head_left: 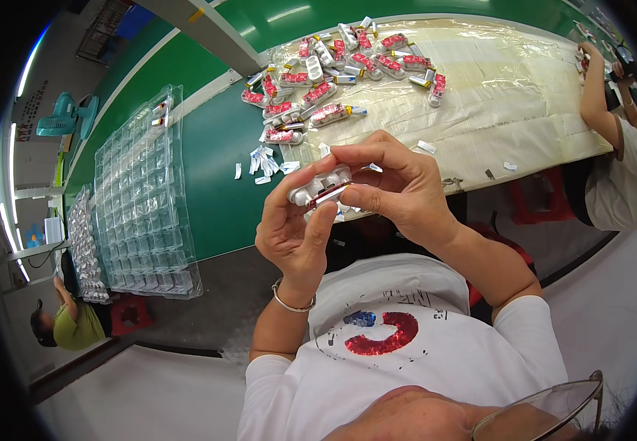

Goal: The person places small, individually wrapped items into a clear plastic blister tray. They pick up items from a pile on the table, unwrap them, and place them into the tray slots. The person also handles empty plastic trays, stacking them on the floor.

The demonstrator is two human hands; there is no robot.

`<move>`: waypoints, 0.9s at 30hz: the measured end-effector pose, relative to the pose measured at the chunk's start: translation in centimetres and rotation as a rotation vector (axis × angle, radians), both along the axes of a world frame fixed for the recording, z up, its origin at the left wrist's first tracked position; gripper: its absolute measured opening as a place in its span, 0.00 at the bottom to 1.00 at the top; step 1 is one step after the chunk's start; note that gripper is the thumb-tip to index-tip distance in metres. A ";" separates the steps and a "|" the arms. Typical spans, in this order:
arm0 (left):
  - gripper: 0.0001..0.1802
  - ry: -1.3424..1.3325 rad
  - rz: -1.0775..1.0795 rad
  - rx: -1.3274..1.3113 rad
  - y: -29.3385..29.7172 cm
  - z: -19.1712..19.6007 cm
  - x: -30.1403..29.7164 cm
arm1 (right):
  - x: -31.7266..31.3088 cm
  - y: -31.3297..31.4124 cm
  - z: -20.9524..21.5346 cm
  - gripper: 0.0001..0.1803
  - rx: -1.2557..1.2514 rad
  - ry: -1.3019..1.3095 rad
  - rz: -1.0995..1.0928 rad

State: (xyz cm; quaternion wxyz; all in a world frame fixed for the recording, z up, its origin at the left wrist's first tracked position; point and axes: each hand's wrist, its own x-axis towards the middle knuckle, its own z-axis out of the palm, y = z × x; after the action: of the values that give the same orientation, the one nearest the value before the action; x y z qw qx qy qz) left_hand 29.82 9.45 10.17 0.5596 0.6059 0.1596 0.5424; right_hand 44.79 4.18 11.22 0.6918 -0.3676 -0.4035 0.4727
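Note:
Both hands are raised in front of my chest, over the table's near edge, around one small white plastic casing [342,175] with rounded lobes. My left hand [292,239] is closed on its left end, fingers behind and thumb in front. A narrow white strip with a dark red edge [328,195] lies along the front of the casing. My right hand [406,184] grips the right end, its thumb pressed on the strip and its index finger over the top. Whether strip and casing are joined cannot be told.
Beyond my hands lies a pile of similar white casings with red parts [318,94], mixed with small yellow-ended pieces. White slips [263,160] are scattered nearby. Clear compartment trays [145,195] stand at the left. A co-worker's arm [598,95] reaches in at the far right; another person [76,323] is far left.

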 end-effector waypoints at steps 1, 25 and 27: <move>0.22 -0.006 0.005 -0.022 0.0 0.0 0.0 | -0.1 0.1 0.0 0.20 0.000 0.003 -0.007; 0.16 -0.103 -0.047 -0.697 2.2 -1.1 0.1 | 1.3 3.2 -1.9 0.15 -0.222 -0.029 0.095; 0.17 -0.054 -0.026 -0.663 2.1 -1.2 0.1 | 1.2 3.3 -1.9 0.14 -0.226 -0.043 0.091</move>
State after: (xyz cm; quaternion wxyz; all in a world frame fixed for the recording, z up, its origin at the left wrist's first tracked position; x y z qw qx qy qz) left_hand 29.91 11.51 8.94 0.7372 0.3781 0.3050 0.4696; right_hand 45.98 7.45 9.35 0.6149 -0.4349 -0.3786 0.5380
